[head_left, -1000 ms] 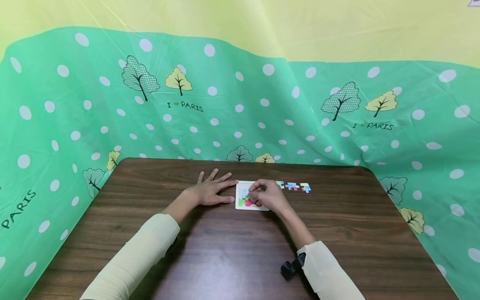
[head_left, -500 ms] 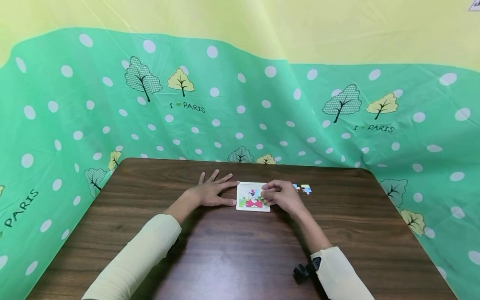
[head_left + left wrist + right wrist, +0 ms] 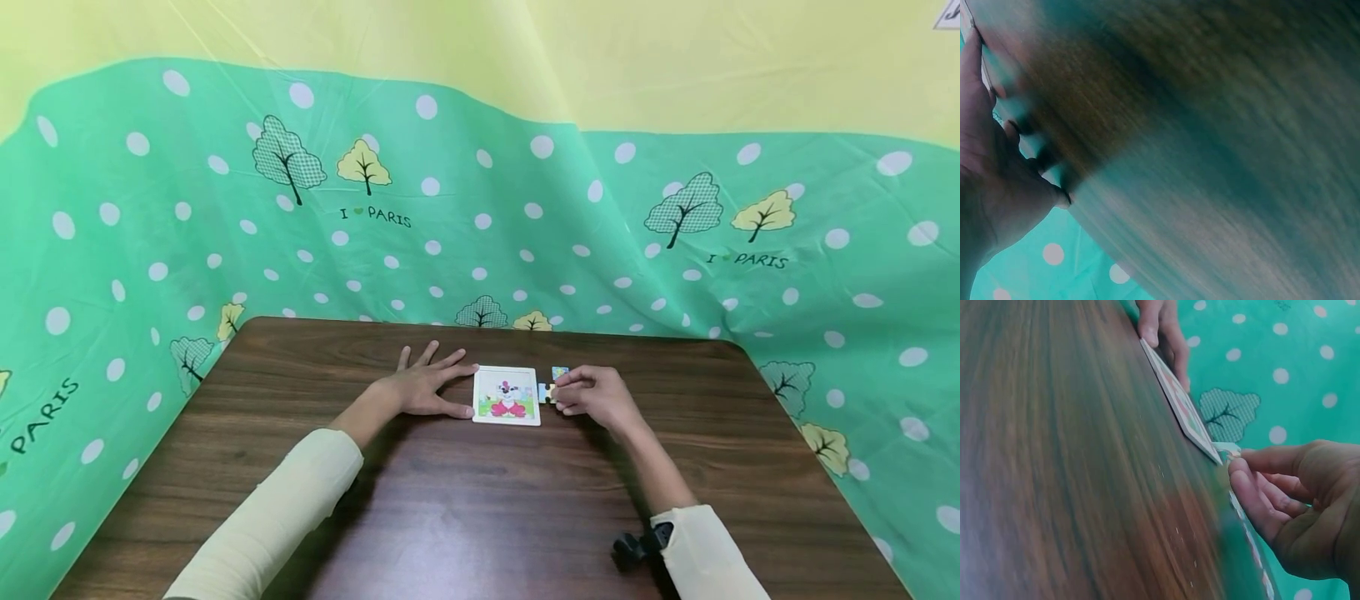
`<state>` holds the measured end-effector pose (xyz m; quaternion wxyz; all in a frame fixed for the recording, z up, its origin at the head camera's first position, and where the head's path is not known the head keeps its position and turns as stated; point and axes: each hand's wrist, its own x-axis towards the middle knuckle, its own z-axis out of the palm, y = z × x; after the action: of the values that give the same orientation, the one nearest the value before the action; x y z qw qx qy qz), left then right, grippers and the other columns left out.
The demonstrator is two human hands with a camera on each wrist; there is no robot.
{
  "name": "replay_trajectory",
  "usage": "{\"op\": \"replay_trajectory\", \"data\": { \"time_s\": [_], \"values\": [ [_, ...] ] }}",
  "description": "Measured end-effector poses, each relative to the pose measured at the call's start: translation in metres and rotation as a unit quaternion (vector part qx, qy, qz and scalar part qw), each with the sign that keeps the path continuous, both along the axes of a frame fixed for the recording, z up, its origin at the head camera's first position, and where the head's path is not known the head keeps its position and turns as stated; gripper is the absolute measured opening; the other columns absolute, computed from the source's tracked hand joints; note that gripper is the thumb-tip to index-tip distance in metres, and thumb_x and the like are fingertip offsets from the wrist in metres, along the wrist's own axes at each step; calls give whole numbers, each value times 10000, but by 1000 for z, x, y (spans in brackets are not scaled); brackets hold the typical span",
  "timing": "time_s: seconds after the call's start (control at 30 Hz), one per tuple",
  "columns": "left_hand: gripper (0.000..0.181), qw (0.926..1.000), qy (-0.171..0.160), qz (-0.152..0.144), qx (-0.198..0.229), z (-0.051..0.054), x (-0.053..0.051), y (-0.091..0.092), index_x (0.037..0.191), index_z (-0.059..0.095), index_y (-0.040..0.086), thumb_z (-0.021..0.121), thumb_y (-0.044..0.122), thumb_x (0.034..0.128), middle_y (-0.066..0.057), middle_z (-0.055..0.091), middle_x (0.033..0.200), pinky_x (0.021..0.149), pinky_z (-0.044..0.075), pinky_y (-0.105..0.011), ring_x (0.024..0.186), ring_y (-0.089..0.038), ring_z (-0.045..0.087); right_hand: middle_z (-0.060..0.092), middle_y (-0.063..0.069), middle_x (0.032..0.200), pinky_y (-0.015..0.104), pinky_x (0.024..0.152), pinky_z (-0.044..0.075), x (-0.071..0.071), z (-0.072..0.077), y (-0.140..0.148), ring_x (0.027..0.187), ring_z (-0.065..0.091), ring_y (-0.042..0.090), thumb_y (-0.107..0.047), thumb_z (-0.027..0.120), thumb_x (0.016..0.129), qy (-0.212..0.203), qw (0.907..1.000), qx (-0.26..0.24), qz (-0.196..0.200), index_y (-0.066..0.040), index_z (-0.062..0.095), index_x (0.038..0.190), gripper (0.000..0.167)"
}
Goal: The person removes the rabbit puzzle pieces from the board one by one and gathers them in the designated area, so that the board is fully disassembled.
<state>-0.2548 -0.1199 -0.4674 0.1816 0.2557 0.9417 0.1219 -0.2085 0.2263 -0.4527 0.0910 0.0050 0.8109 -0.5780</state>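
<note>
Jigsaw puzzle under assembly in a white-framed puzzle tray (image 3: 491, 374), which lies flat on a dark wood-grain table (image 3: 450, 517) and serves as reference for all positions. Within the tray, a partly filled picture shows a cartoon figure (image 3: 507, 407) in pinkish red on a green ground; its upper part is pale.

The left hand (image 3: 427, 388) lies to the left of the tray, fingers extended and spread, grasping nothing; the thumb and index finger reach the tray's left edge. The right hand (image 3: 602, 394), to the right of the tray, pinches a light-blue and yellow jigsaw piece (image 3: 544, 393) between thumb and index finger. This piece is just right of the tray; whether the two touch cannot be told.

A second, blue-and-yellow piece (image 3: 560, 372) lies near the tray's upper right corner. In the right-wrist view, further pieces (image 3: 1249, 539), seen edge-on, lie in line to the right of the tray, partly hidden. Behind the tray hangs a green, white-dotted cloth (image 3: 480, 250).
</note>
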Motion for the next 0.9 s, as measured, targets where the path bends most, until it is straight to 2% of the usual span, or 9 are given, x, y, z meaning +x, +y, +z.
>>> {"op": "replay_trajectory", "data": {
  "time_s": [0.3,0.5,0.73,0.9],
  "values": [
    [937,10000,11,34,-22,-1,0,0,1773,254,546,615,878,974,145,60,1923,1369,-119,-780,1794,-377,-118,841,134,971,268,712,684,1,-4,15,776,776,120,-29,817,1004,-76,9998,173,-59,146,735,1225,294],
    [942,10000,-29,51,41,-2,0,0,1771,262,548,620,884,967,143,63,1924,1365,-126,-781,1792,-378,-126,839,129,998,288,694,673,1,-9,22,789,758,142,-76,829,1008,-76,9984,563,-73,102,762,1205,274],
    [941,9999,-15,65,75,-1,1,1,1768,269,550,621,888,963,144,65,1924,1367,-121,-782,1793,-380,-122,790,61,951,281,646,629,-5,-13,27,782,678,159,-142,855,1000,7,9943,1051,-171,44,787,1154,251],
    [934,10000,0,48,57,0,2,1,1770,264,549,617,881,971,144,62,1924,1366,-124,-781,1792,-381,-125,743,41,918,256,630,644,-9,-11,26,756,659,144,-128,827,1028,-191,9933,1137,-79,51,770,1177,239]
  ]
}}
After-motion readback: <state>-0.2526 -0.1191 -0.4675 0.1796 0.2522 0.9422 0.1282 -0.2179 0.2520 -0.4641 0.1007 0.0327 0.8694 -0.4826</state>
